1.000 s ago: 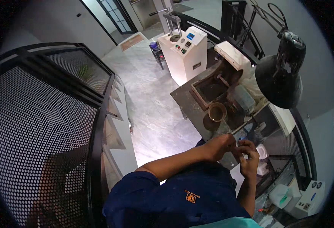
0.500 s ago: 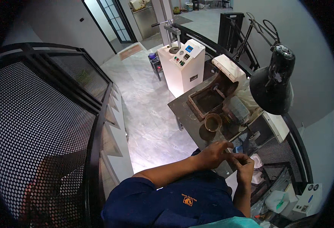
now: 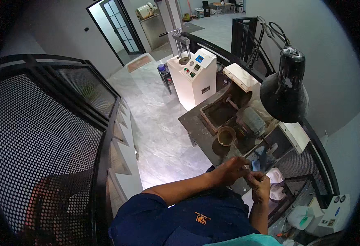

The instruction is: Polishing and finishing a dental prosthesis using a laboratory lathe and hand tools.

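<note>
My left hand (image 3: 231, 170) and my right hand (image 3: 259, 185) are close together in front of my body, over the near edge of a dark workbench (image 3: 202, 123). The fingers of both are pinched where they face each other. Something small and pale seems to sit at the left fingertips, but it is too small to name. What lies in the right fingers is hidden. Just beyond the hands stands a round amber-toned bowl (image 3: 226, 136), with a grey motor (image 3: 254, 121) to its right. A blue object (image 3: 256, 165) lies right behind the fingers.
A black lamp (image 3: 284, 90) hangs over the bench's right side. Behind the motor is a rusty rectangular basin (image 3: 219, 112). A white machine with a control panel (image 3: 194, 80) stands past the bench. Black mesh railing (image 3: 44, 123) runs along the left; white containers (image 3: 275, 176) sit at right.
The whole view has shifted slightly, so the bench and lamp appear lower and further left. Both hands stay together with fingers pinched; the right hand sits a little lower.
</note>
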Available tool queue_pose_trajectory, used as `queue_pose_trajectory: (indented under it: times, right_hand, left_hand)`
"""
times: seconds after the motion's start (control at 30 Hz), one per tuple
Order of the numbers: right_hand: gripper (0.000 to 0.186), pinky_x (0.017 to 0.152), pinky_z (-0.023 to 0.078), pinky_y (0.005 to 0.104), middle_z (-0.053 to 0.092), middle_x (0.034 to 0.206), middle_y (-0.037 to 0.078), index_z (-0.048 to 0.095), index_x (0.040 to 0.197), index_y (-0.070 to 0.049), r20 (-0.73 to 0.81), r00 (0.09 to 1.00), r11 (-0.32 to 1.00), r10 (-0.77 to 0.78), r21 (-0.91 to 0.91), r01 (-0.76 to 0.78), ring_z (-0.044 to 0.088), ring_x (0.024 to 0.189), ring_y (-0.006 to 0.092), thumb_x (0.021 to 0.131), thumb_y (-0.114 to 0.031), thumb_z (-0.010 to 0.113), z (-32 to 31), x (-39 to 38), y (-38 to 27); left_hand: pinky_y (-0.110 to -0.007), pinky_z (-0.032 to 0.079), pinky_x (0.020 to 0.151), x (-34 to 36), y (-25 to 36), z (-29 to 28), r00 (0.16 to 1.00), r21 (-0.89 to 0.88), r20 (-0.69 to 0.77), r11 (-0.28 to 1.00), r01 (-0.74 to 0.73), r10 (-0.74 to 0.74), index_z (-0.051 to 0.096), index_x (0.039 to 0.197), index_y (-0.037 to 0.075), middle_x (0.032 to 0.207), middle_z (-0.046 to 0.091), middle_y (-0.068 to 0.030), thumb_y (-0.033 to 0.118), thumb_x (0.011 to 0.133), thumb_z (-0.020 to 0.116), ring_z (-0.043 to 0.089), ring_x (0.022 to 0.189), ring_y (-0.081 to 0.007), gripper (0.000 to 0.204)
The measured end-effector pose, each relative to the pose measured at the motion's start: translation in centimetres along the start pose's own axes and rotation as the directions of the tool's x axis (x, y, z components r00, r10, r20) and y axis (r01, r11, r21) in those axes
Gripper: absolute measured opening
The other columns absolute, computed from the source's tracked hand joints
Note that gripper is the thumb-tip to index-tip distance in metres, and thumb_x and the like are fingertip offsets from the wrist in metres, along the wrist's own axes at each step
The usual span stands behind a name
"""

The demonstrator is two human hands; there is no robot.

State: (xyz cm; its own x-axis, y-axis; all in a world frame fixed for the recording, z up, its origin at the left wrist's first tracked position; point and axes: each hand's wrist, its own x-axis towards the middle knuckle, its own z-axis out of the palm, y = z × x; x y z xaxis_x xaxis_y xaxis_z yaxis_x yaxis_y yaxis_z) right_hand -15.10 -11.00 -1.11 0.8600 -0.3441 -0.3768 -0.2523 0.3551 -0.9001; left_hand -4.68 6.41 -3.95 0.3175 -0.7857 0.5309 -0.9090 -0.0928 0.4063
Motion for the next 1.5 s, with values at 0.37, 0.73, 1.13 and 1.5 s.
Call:
queue_pose_trajectory:
  times: [0.37,0.73,1.13,1.5]
  right_hand:
    - [0.016,0.059,0.047,0.0276,0.068,0.078,0.008,0.068,0.086,0.004,0.065,0.998,0.997,0.013,0.077,-0.018,0.06,0.065,0.0156,0.076,-0.002,0.079,-0.7,0.3,0.0]
    - [0.015,0.06,0.047,0.0268,0.066,0.078,0.006,0.066,0.086,0.001,0.017,0.997,0.995,-0.082,0.055,0.081,0.06,0.065,0.0135,0.08,-0.005,0.077,-2.2,-0.3,-0.5]
    - [0.011,0.078,0.052,0.0281,0.067,0.1,0.01,0.068,0.092,0.004,-0.009,0.942,0.921,-0.335,-0.214,0.326,0.065,0.088,0.0162,0.083,0.0,0.071,-2.6,-0.7,-0.1]
    - [0.012,0.074,0.05,0.0262,0.063,0.107,0.011,0.071,0.093,0.003,-0.007,0.918,0.877,-0.396,-0.298,0.376,0.062,0.092,0.0168,0.082,-0.001,0.071,-2.3,-0.7,-0.1]
  left_hand:
    - [-0.044,0.043,0.096,0.4,0.6,0.0,0.998,0.015,-0.034,0.999,-0.05,0.05,0.059,0.118,0.007,0.122,0.055,-0.0176,0.022,0.07,0.069,0.053,0.114,-0.035,0.051]
    - [-0.043,0.049,0.086,3.0,1.8,0.3,0.999,-0.172,0.036,0.985,-0.003,0.009,0.061,0.109,0.002,0.108,0.059,-0.018,0.006,0.082,0.061,0.058,0.102,-0.0349,0.027]
    - [-0.041,0.046,0.082,4.1,1.3,1.5,0.999,-0.247,0.02,0.969,-0.028,0.034,0.062,0.105,-0.001,0.094,0.06,-0.0152,0.005,0.081,0.055,0.059,0.09,-0.0328,0.026]
    - [-0.043,0.048,0.08,3.7,0.8,2.4,0.998,-0.268,0.051,0.962,0.055,-0.042,0.059,0.099,-0.001,0.094,0.058,-0.0168,0.004,0.081,0.058,0.059,0.091,-0.0354,0.018]
